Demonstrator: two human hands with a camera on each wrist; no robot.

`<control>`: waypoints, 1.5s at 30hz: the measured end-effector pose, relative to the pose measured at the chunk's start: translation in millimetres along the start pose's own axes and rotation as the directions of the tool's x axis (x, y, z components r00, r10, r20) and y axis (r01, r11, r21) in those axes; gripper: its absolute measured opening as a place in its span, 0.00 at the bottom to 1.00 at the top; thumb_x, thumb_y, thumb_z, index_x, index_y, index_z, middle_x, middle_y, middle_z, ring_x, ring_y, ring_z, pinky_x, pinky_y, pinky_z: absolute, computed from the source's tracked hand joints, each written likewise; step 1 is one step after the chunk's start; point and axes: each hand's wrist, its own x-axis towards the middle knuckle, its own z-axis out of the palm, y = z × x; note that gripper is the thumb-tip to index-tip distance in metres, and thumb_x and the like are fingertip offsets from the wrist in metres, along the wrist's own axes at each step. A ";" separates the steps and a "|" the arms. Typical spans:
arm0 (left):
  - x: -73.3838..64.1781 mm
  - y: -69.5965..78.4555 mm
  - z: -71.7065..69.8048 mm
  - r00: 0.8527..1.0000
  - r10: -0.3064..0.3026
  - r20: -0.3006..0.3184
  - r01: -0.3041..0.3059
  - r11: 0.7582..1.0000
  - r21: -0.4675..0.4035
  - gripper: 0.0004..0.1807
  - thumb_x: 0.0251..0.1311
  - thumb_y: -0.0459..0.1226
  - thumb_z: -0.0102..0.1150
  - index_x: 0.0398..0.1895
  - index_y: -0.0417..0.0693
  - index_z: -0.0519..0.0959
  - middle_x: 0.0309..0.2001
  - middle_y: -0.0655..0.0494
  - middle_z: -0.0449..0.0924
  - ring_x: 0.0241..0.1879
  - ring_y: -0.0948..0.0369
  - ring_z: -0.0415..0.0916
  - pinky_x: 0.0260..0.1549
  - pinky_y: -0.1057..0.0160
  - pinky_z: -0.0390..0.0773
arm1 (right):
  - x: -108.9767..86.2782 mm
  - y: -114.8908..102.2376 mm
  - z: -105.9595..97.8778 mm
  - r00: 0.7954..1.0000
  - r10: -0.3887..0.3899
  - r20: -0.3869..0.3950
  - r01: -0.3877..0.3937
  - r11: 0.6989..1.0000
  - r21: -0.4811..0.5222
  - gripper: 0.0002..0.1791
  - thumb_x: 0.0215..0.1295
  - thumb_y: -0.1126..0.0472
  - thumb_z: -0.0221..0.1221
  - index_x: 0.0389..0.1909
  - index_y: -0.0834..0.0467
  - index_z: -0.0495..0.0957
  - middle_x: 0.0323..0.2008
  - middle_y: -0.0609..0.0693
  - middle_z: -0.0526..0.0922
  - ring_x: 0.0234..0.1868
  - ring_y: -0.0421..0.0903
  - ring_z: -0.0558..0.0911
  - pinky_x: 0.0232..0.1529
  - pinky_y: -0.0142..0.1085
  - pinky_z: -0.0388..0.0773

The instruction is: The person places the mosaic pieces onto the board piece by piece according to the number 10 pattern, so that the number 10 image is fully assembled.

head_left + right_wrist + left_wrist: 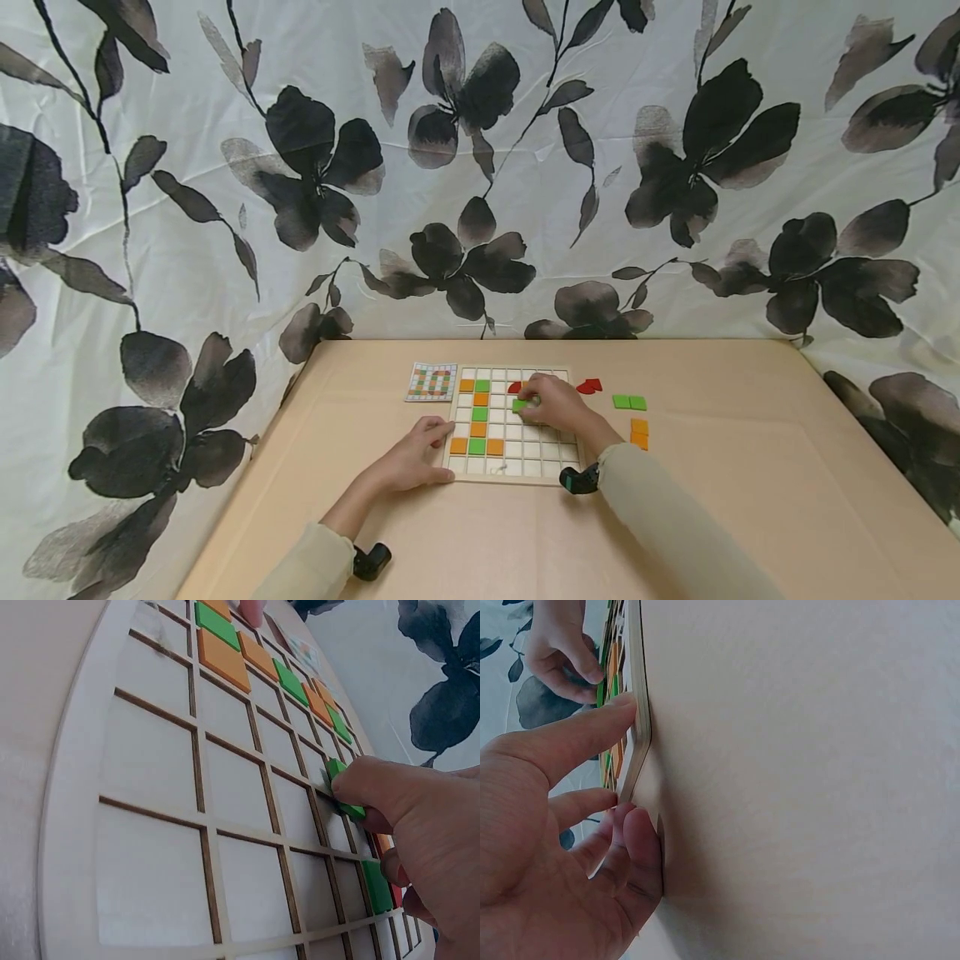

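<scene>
A pale wooden grid board (517,480) lies on the table, with orange and green square tiles in its left columns. My right hand (557,404) is over the board's upper right part and pinches a green tile (351,808) between thumb and fingers. Another green tile (377,886) and a red tile (514,387) sit in cells close to that hand, which partly hides this area. At the board's left side, my left hand (414,454) touches the edge with thumb and fingertips, the thumb near the front corner (646,739).
A small printed pattern card (431,382) lies against the board's upper left. To the right of the board are loose red tiles (589,387), two green tiles (629,402) and orange tiles (639,434). Floral cloth (465,167) hangs behind the wooden table (720,467).
</scene>
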 end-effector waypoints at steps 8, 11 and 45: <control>0.5 1.4 -0.4 1.000 0.007 0.003 -0.007 1.000 0.003 0.44 0.52 0.43 0.71 0.71 0.43 0.62 0.60 0.53 0.60 0.53 0.57 0.62 0.51 0.54 0.65 | 3.2 -5.5 1.4 0.999 0.020 -0.026 -0.019 1.000 0.016 0.09 0.58 0.56 0.67 0.40 0.51 0.87 0.38 0.43 0.81 0.41 0.44 0.77 0.47 0.39 0.76; 0.9 2.1 -0.9 1.000 0.008 0.003 -0.008 1.000 0.006 0.44 0.52 0.43 0.71 0.71 0.43 0.62 0.59 0.53 0.60 0.52 0.57 0.62 0.51 0.54 0.65 | 4.0 -7.4 1.2 0.998 0.046 -0.041 -0.045 0.999 0.029 0.09 0.58 0.57 0.68 0.40 0.51 0.88 0.39 0.43 0.81 0.43 0.44 0.78 0.47 0.40 0.76; 1.3 3.8 -0.6 1.000 -0.022 0.000 0.022 1.000 -0.022 0.44 0.51 0.42 0.72 0.71 0.43 0.62 0.60 0.53 0.59 0.53 0.57 0.63 0.54 0.53 0.65 | 2.3 -1.9 -2.6 0.997 0.058 -0.053 -0.049 0.986 0.158 0.08 0.56 0.57 0.69 0.38 0.50 0.86 0.37 0.43 0.82 0.42 0.43 0.77 0.50 0.43 0.75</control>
